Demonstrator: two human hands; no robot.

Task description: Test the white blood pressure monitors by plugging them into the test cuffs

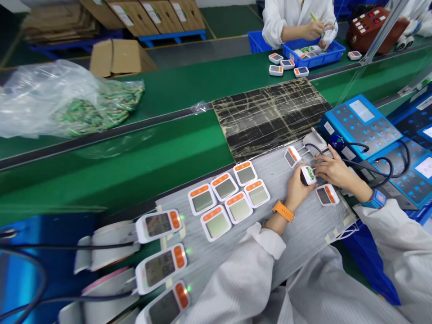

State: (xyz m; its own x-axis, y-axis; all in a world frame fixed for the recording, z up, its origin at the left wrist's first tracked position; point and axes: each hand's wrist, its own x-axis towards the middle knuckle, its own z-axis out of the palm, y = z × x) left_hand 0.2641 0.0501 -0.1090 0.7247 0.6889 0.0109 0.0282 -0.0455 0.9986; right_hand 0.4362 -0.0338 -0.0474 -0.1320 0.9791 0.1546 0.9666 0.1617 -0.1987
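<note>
My left hand [297,190], with an orange watch strap at its wrist, is closed around a small white device [308,174] tilted on edge, green showing at its end. My right hand [334,170] is beside it, fingers stretched out and somewhat apart, their tips close to the device's edge; whether they touch it is unclear. Behind the hands stands a white holder [314,140] with a dark cable. A white and orange display device [292,157] lies beyond my left hand, and another display device [327,195] lies below my right hand.
Several display units [238,207] lie in two rows on the grey board [270,234]. Lit units [161,268] sit at the left with cables. Blue instruments [364,121] stand at the right. Across the bench a person works over a blue bin [315,60]. A plastic bag [43,99] holds green boards.
</note>
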